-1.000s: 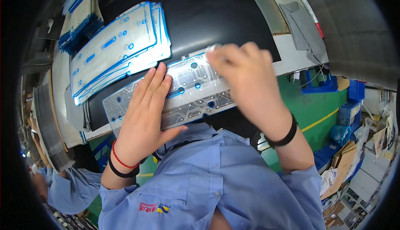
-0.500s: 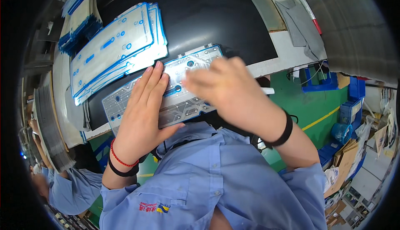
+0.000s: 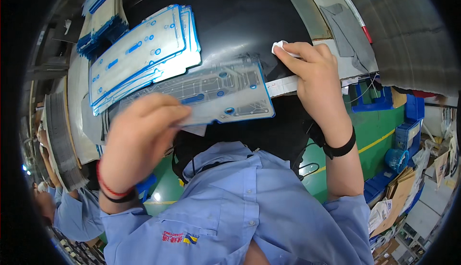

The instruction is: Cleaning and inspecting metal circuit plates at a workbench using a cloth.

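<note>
A clear plastic circuit sheet (image 3: pixel 247 102) with silvery traces and a blue edge is tilted over the near edge of the black work surface. My left hand (image 3: pixel 144 128), smeared by motion, has its fingers closed on the sheet's near side toward the left. Off the sheet's right end, my right hand (image 3: pixel 314 68) pinches a small crumpled white wipe (image 3: pixel 279 47) just over the black surface. A stack of whitish, blue-edged sheets (image 3: pixel 139 49) lies behind and left of the circuit sheet.
Another pile of blue-edged sheets (image 3: pixel 102 25) stands at the far left. To the right lie a folded grey cloth (image 3: pixel 342 34) and a white marker with a red end (image 3: pixel 356 16). A co-worker's blue sleeve (image 3: pixel 79 219) shows at left. A blue basket (image 3: pixel 396 155) sits at the right.
The circuit sheet has gone from lying flat to being lifted and tilted. My left hand went from flat on it to gripping its near side. My right hand moved right, off the sheet.
</note>
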Demonstrator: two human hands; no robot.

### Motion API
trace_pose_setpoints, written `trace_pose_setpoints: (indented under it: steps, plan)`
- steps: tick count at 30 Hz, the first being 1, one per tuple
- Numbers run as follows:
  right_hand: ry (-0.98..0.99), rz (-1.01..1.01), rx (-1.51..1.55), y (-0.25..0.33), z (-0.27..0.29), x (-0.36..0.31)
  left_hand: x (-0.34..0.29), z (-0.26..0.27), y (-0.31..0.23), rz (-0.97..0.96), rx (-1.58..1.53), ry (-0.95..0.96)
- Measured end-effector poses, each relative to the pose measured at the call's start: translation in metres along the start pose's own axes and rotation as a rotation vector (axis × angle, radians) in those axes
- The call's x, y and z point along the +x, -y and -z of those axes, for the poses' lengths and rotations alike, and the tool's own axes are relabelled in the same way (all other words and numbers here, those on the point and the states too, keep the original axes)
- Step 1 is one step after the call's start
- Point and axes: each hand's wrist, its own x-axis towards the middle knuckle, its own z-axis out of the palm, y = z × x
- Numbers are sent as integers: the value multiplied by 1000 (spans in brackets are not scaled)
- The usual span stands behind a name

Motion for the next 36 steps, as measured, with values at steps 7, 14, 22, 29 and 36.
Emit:
trace_pose_setpoints:
  steps: [7, 14, 22, 29, 36]
  plan:
    - [-24, 4, -19, 8, -8, 11, 51, 82, 62, 81, 89, -314]
    - [77, 144, -40, 52, -4, 6, 59, 85, 92, 272, -124, -305]
    - [20, 177, 63, 95, -37, 29, 64, 84, 98, 322, -271, -303]
    - [53, -113, -252, 20, 14, 0, 58, 33, 85, 333, -184, -138]
    - [-50, -204, -186, 14, -4, 6, 75, -4, 69, 146, 121, -178]
